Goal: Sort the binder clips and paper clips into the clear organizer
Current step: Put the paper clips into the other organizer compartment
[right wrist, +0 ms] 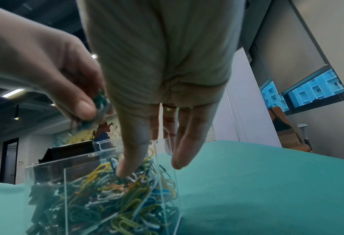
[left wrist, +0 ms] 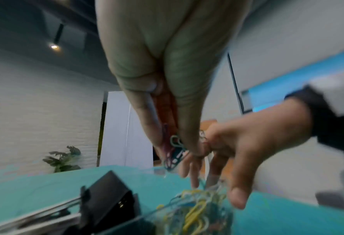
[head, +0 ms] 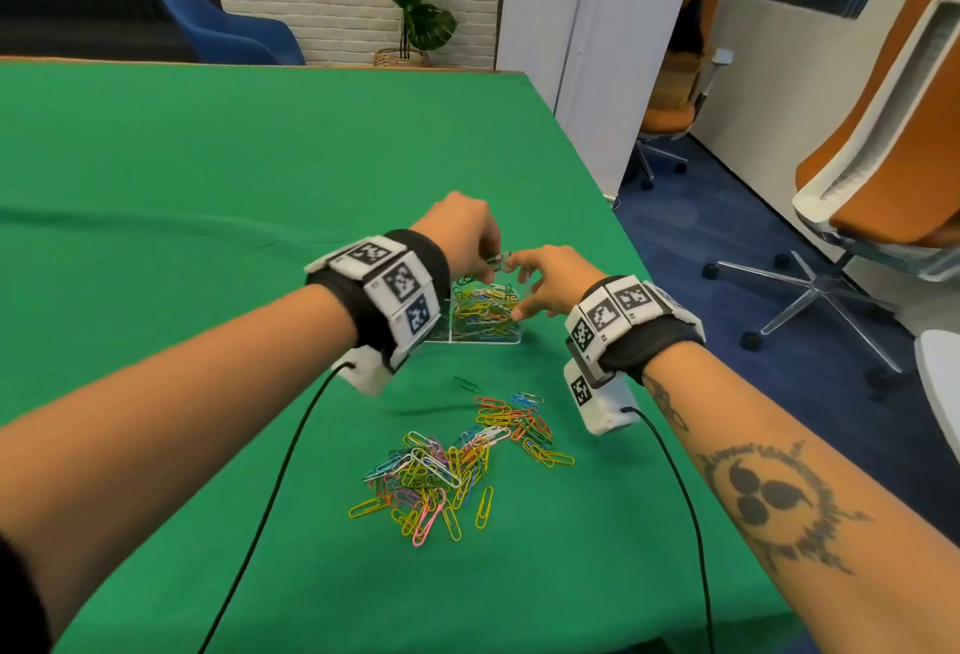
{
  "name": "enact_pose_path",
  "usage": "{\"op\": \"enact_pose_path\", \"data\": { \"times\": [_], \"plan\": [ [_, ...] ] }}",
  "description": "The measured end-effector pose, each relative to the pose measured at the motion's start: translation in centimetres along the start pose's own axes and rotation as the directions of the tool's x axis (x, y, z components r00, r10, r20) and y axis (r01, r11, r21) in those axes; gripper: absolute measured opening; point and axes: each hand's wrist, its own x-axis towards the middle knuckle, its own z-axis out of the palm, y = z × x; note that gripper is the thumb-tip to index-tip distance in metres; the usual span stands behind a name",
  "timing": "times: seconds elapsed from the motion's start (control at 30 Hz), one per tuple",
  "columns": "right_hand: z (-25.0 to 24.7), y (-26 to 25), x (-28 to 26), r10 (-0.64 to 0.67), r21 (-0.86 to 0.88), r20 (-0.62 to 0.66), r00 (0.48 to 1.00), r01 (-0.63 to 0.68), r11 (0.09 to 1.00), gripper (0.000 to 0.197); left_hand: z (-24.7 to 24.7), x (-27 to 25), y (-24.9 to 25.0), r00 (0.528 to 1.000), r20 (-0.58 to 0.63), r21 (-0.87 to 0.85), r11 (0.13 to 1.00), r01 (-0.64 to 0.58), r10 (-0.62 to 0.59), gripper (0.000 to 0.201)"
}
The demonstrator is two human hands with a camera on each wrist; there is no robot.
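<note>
The clear organizer point(head: 470, 336) stands on the green cloth; its right compartment holds a heap of coloured paper clips point(right wrist: 114, 195), its left one black binder clips point(left wrist: 110, 197). Above it my left hand point(head: 493, 261) pinches a small bunch of paper clips point(left wrist: 173, 149) between thumb and fingers. My right hand point(head: 519, 287) hovers beside it with straight fingers pointing down; one fingertip point(right wrist: 124, 170) dips into the paper clip compartment and touches the heap. A loose pile of coloured paper clips point(head: 457, 461) lies on the cloth nearer to me.
A single dark paper clip point(head: 466, 384) lies between the organizer and the pile. The table's right edge point(head: 649, 258) runs close to my right wrist. Orange office chairs point(head: 883, 159) stand on the floor beyond it. Black cables point(head: 270, 487) trail from both wrist cameras.
</note>
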Motion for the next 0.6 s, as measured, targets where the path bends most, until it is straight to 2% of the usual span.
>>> {"op": "enact_pose_path", "data": {
  "times": [0.1, 0.2, 0.3, 0.47, 0.53, 0.6],
  "plan": [
    [0.0, 0.0, 0.0, 0.0, -0.005, 0.002, 1.0, 0.0, 1.0, 0.067, 1.1, 1.4, -0.1, 0.996, 0.093, 0.091, 0.996, -0.01, 0.002, 0.034],
    [-0.1, 0.0, 0.1, 0.0, -0.006, 0.004, 1.0, 0.0, 1.0, 0.066, 1.4, 1.8, -0.3, 0.995, 0.104, 0.088, 0.996, -0.012, 0.003, 0.039],
    [-0.1, 0.1, 0.1, -0.006, -0.007, 0.004, 1.0, 0.006, 1.0, 0.066, 1.0, 1.3, -0.9, 0.998, 0.061, 0.027, 0.999, -0.021, 0.02, 0.033],
    [0.0, 0.1, 0.1, -0.008, 0.002, -0.002, 1.0, 0.008, 1.0, 0.064, 0.7, -1.3, -1.6, 0.993, -0.108, 0.012, 0.999, -0.052, 0.053, 0.007],
    [0.0, 0.2, 0.0, -0.011, 0.003, -0.003, 1.0, 0.011, 1.0, 0.064, 1.4, -3.3, -1.7, 0.995, -0.065, 0.012, 0.997, -0.073, 0.073, 0.005],
    [0.0, 0.2, 0.0, -0.014, 0.003, 0.0, 1.0, 0.014, 1.0, 0.064, 2.7, -5.6, -1.7, 0.993, 0.076, 0.017, 0.996, -0.092, 0.09, 0.01]
  ]
}}
